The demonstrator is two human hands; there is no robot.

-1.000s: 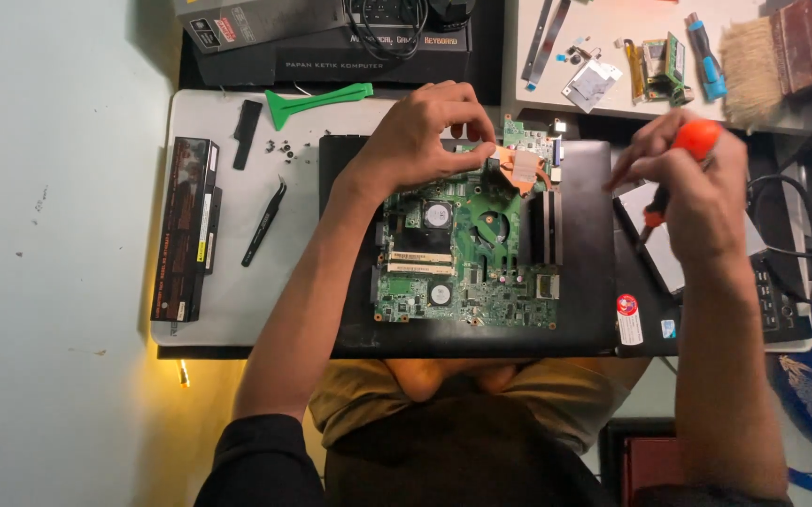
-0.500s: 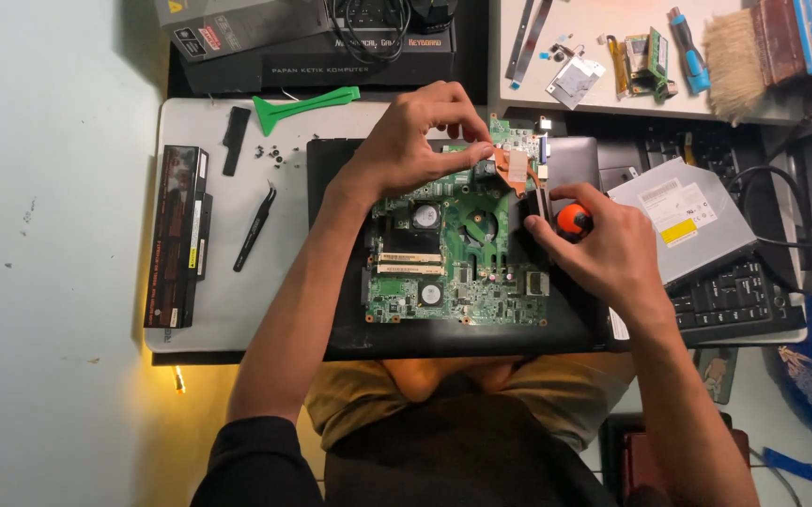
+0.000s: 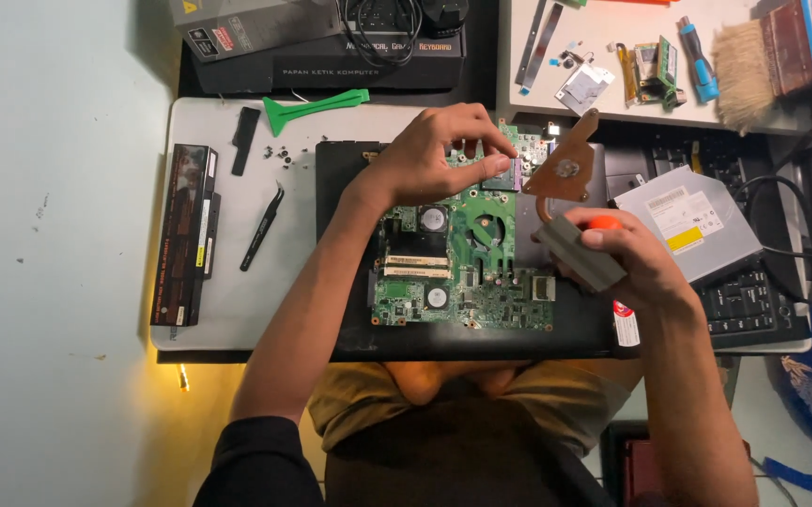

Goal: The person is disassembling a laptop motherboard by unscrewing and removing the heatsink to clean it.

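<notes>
A green laptop motherboard lies in a black laptop base on a white table. My left hand rests on the board's upper edge, fingertips pinched near a small chip area. My right hand holds a copper heatsink with its grey fin block, lifted and tilted above the board's right side. An orange-handled screwdriver is also tucked in that hand.
On the left lie a black laptop battery, black tweezers, a green plastic pry tool and small screws. A silver optical drive sits on a keyboard at right. Boxes, parts and a brush lie at the back.
My right hand moved in from the right with the screwdriver, then lifted the copper heatsink off the board. My left hand stayed on the board's upper edge.
</notes>
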